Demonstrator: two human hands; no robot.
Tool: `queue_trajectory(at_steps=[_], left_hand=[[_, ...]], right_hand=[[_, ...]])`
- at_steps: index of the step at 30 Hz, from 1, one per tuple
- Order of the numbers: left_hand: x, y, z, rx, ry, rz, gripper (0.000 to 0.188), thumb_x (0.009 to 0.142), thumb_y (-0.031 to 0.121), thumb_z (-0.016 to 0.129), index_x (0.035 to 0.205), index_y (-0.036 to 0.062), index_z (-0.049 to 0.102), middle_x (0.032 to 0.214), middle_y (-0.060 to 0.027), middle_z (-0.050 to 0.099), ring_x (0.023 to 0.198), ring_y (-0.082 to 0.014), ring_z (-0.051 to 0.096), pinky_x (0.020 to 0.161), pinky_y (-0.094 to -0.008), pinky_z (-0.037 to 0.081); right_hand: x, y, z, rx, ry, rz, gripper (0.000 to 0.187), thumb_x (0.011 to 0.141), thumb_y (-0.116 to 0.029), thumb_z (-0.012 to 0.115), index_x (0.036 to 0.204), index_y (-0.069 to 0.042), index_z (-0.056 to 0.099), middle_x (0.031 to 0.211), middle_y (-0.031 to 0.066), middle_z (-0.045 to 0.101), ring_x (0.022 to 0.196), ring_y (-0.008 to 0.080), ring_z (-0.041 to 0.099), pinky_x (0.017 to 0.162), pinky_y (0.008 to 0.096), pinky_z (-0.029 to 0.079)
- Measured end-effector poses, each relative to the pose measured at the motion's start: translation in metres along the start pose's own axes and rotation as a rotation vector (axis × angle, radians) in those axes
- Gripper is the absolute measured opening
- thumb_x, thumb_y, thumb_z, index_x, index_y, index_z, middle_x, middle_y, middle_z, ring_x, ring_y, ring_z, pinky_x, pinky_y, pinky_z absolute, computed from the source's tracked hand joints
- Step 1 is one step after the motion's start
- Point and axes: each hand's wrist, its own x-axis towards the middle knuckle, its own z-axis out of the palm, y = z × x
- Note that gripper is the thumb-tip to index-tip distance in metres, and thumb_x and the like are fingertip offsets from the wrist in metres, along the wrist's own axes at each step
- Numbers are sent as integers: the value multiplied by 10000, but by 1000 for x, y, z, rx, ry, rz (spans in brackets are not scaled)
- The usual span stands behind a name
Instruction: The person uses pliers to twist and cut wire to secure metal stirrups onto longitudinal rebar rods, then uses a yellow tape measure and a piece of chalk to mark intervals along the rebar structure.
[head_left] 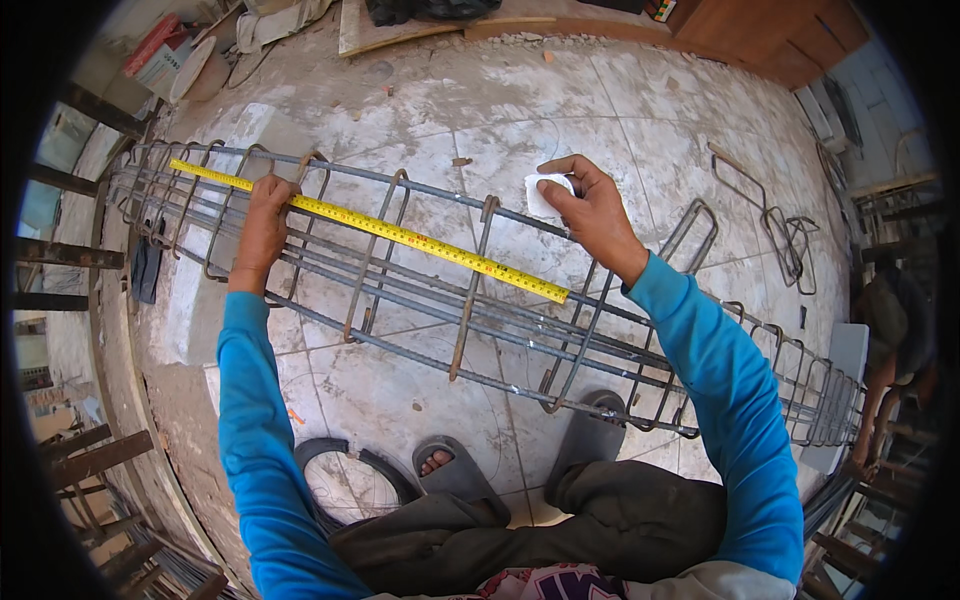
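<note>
From the head camera, a long cage of steel bars (470,320) lies across the tiled floor (620,110) in front of the person. A yellow tape measure (400,236) is stretched along its upper bars. The left hand (262,222) presses the tape against a top bar, fingers curled over both. The right hand (592,208) rests on the top bar further along, fingers pinching a small white piece (545,192), well apart from the tape's near end. Grey sandals (590,425) stand beneath the cage.

Yellow tape measure (380,232) stretched flat along grey rebar cage (480,330)
</note>
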Motion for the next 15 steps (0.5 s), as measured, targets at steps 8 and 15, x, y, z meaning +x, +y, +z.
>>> queue_trajectory(at_steps=[8, 15], left_hand=[[-11, 6, -12, -29, -27, 16, 187, 826, -91, 516, 956, 25, 582, 945, -136, 517, 992, -343, 501, 893, -390, 423], [-40, -21, -41, 11, -9, -28, 228, 827, -110, 499, 989, 28, 579, 952, -134, 522, 958, -342, 503, 879, -383, 425]], right_hand=[[3, 3, 40, -149, -89, -80, 258, 878, -241, 690, 1054, -56, 656, 742, 67, 591, 681, 147, 488, 628, 319, 432], [6, 17, 46, -190, -157, -95, 220, 925, -150, 656, 1110, -37, 620, 850, 11, 635, 699, 71, 469, 617, 244, 391]])
